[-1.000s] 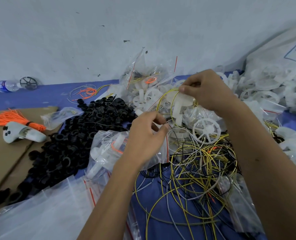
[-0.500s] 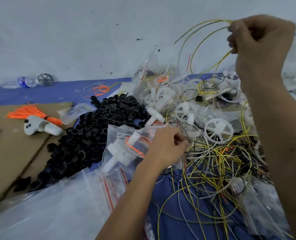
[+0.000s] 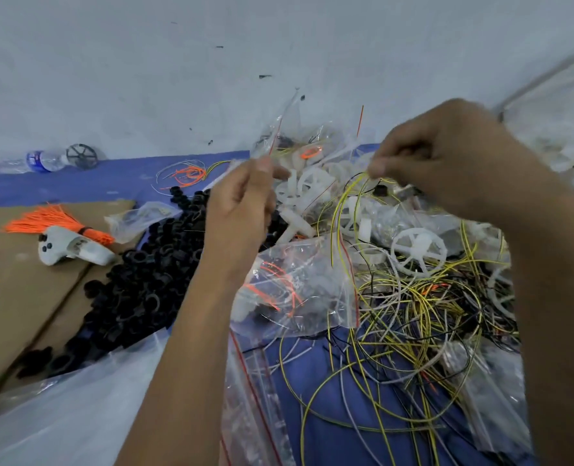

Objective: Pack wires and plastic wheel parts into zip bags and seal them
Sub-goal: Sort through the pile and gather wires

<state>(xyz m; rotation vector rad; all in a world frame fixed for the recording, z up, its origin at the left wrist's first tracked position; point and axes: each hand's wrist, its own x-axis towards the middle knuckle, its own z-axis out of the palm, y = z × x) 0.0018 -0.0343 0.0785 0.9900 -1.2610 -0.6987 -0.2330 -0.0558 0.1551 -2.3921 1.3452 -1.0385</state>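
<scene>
My right hand (image 3: 446,156) pinches a yellow wire (image 3: 341,210) at its top, and the wire curves down toward a clear zip bag (image 3: 309,290). That bag lies in the middle and holds orange wires and a white plastic part. My left hand (image 3: 241,203) is raised above the bag with curled fingers; what it holds is blurred. A white plastic wheel (image 3: 418,252) lies to the right of the bag. Below the wheel sprawls a tangle of yellow, white and black wires (image 3: 413,331).
A pile of black rings (image 3: 151,274) fills the left centre. A bundle of orange wires (image 3: 57,222) and a white controller (image 3: 73,250) lie on cardboard (image 3: 16,297). Empty zip bags (image 3: 77,408) lie at the bottom left. Filled bags and white wheels (image 3: 309,183) heap up by the wall.
My right hand came down from high up with the yellow wire to just above the pile. My left hand lifted off the zip bag and rose toward the right hand.
</scene>
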